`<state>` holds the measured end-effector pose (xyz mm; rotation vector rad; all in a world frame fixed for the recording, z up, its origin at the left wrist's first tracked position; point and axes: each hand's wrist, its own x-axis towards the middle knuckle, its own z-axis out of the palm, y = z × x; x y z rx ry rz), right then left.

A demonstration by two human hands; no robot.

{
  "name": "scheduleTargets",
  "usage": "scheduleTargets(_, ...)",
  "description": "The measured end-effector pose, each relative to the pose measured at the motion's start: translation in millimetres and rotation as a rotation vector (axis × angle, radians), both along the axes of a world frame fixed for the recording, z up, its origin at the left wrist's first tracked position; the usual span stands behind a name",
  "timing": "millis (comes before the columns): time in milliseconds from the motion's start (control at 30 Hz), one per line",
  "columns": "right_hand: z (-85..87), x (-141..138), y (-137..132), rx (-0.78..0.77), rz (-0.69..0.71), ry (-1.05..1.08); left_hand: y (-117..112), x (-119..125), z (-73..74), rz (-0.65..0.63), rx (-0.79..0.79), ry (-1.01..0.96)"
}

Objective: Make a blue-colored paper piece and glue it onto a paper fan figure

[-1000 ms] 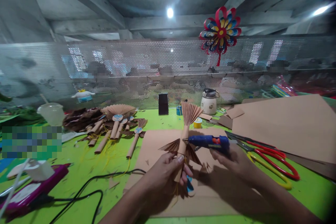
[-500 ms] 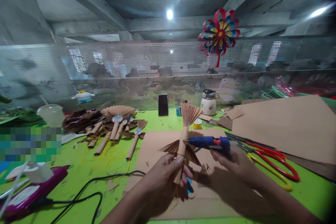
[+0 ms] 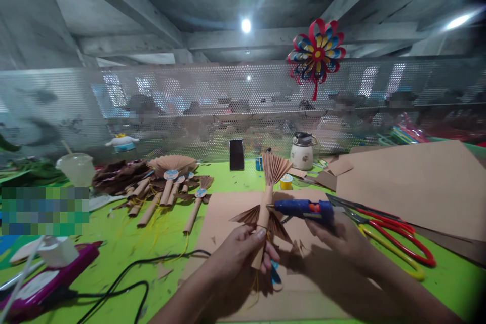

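Between the thumb and fingers of my left hand (image 3: 246,248) is a brown paper craft figure (image 3: 267,200), a rolled tube with a pleated fan at its top and pleated pieces on both sides. My right hand (image 3: 341,238) is wrapped round a blue glue gun (image 3: 304,207). The gun's nozzle points left and meets, or nearly meets, the middle of the tube. Under my hands lies a sheet of brown card (image 3: 224,212). A small piece with blue on it (image 3: 276,276) shows just below my left fingers, partly hidden.
Similar paper figures (image 3: 167,190) with yellow strings lie at left. Scissors with red handles (image 3: 406,238) and yellow-handled scissors (image 3: 402,258) rest at right, near large card sheets (image 3: 406,182). A purple power strip (image 3: 56,278) and black cable (image 3: 132,263) occupy the front left. A phone (image 3: 236,154) stands behind.
The whole view has shifted slightly, with things sitting a little lower in the picture. Both hands keep their hold, and the glue gun stays at the tube.
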<state>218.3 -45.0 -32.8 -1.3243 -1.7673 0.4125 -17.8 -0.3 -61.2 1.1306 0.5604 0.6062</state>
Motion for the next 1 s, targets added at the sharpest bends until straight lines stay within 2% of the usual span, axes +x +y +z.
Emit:
scheduleTargets(200, 1.2, -3, 0, 0.011, 0.115, 0.031, -3, 0, 4.4, 0.054, 0.078, 0.034)
scheduleTargets(333, 0.2, -1, 2, 0.072, 0.022, -0.013, -3, 1, 2.5, 0.038, 0.071, 0.048)
scheduleTargets(433, -1.7, 4, 1, 0.055, -0.02, -0.03, 0, 0, 3.0, 0.034, 0.103, 0.087)
scheduleTargets(567, -2.9, 4, 0, -0.008, 0.063, 0.039, 3, -1, 4.3, 0.04, 0.156, 0.117)
scheduleTargets(700, -3.5, 1, 2, -0.011, 0.138, 0.068, 2, 0, 2.1, 0.036, 0.141, 0.086)
scheduleTargets(833, -3.7, 4, 4, 0.0, 0.055, 0.067, 3, -1, 1.5, 0.048, 0.141, 0.102)
scheduleTargets(1000, -1.8, 15, 6, 0.034, -0.01, -0.015, 7, -3, 7.1, 0.153, 0.102, 0.022)
